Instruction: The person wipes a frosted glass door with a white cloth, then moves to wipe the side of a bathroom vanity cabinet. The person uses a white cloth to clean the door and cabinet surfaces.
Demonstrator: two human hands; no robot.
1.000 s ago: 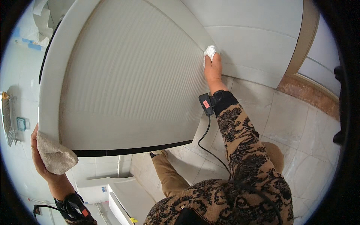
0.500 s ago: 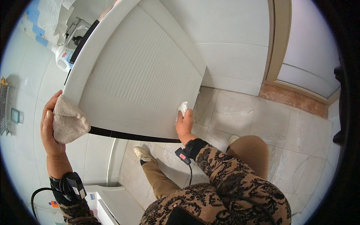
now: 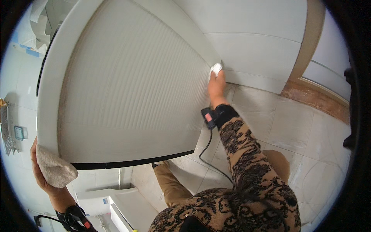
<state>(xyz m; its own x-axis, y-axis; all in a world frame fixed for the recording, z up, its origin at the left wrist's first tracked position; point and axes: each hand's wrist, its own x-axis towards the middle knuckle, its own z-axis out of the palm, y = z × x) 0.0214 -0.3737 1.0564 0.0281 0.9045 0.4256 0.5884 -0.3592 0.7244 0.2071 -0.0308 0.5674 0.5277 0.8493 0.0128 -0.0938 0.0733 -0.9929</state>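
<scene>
A large white panel with a ribbed middle, like an appliance's side, fills the centre and left. At its near left corner my left hand is closed round a beige cloth that drapes over the corner; part of the hand is hidden by the panel and cloth. My right hand reaches to the panel's far right edge. Its fingers pinch a small crumpled white wad against that edge; whether it is tissue or rag I cannot tell. A black strip runs along the near edge.
A white tiled wall stands beyond the panel, with a tan door frame and brown stone threshold at right. A white fixture is at lower left. A cable hangs from my right wrist. A wall rack is far left.
My right hand with the white wad has moved away from me along the panel's right edge to its far end. The view has shifted, so the panel and left hand appear lower and further left.
</scene>
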